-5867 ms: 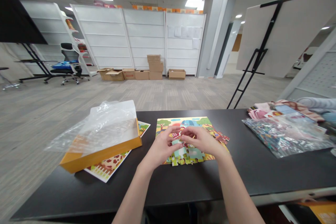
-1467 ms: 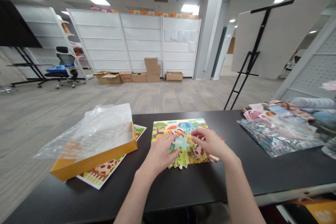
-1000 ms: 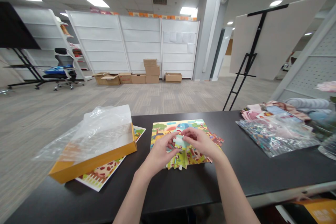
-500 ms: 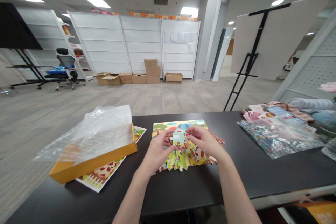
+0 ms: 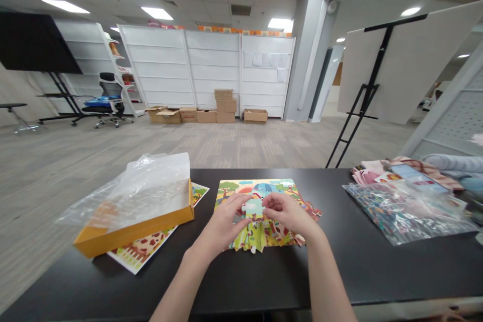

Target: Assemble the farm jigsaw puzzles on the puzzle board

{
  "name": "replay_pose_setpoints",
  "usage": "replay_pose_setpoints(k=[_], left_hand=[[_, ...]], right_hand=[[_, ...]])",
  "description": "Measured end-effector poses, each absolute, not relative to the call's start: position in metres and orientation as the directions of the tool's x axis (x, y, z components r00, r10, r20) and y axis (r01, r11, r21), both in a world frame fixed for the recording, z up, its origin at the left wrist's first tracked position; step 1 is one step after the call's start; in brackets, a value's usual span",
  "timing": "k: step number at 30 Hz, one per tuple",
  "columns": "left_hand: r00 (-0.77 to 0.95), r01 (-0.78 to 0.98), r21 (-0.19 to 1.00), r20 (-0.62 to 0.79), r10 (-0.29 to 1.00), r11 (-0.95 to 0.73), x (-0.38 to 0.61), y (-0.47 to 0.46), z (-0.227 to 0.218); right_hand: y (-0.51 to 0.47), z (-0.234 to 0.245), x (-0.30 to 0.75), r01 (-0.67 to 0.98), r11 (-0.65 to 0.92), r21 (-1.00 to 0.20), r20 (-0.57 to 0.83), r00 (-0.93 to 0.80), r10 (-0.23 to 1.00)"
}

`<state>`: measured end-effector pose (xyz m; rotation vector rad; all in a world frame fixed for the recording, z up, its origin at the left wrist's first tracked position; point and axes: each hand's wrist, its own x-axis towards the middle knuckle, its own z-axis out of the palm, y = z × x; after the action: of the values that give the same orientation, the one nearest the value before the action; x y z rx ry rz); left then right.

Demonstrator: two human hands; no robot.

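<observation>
A pale blue-green jigsaw puzzle piece (image 5: 253, 207) is held up over the puzzle between my two hands. My left hand (image 5: 226, 222) pinches its left side with thumb and fingers. On the other side, my right hand (image 5: 287, 214) is closed, fingertips at the piece's right edge; whether a second piece is in them is hard to make out. Beneath lies a colourful jigsaw puzzle (image 5: 229, 187) with trees and a blue elephant. Loose puzzle pieces (image 5: 251, 237) are heaped on its near part, partly hidden by my hands.
On the left, a yellow box (image 5: 136, 234) with clear plastic wrap (image 5: 124, 191) rests on a printed picture sheet (image 5: 145, 251). A clear plastic bag (image 5: 400, 211) of small colourful things, a phone (image 5: 418, 177) and folded cloth (image 5: 445, 173) occupy the right of the black table (image 5: 264, 282).
My right hand has come closer to the left hand, its fingers now at the piece's right edge. The head view has shifted slightly up and to the left.
</observation>
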<state>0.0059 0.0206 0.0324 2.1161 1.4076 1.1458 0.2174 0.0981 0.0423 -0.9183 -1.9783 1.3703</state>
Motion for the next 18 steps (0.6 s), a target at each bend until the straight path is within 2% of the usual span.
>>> replay_pose_setpoints(k=[3,6,9,12,18], left_hand=[[0.18,0.707,0.571,0.425,0.887,-0.417,0.005,0.029,0.041],[0.188,0.795,0.467,0.416,0.89,-0.386,0.01,0.054,0.054],[0.236,0.858,0.376,0.317,0.919,-0.35,0.019,0.096,0.059],[0.193,0.892,0.376,0.186,0.963,-0.251,0.028,0.138,0.05],[0.125,0.893,0.423,0.095,0.988,-0.154,0.022,0.169,0.025]], right_hand=[[0.104,0.045,0.225,0.23,0.275,-0.934,0.113,-0.54,0.834],[0.113,0.047,0.239,0.283,0.297,-0.912,0.19,-0.351,0.917],[0.123,0.045,0.255,0.328,0.262,-0.908,0.22,-0.16,0.962],[0.126,0.044,0.267,0.343,0.226,-0.912,0.227,-0.038,0.973],[0.121,0.05,0.27,0.329,0.209,-0.921,0.226,0.015,0.974]])
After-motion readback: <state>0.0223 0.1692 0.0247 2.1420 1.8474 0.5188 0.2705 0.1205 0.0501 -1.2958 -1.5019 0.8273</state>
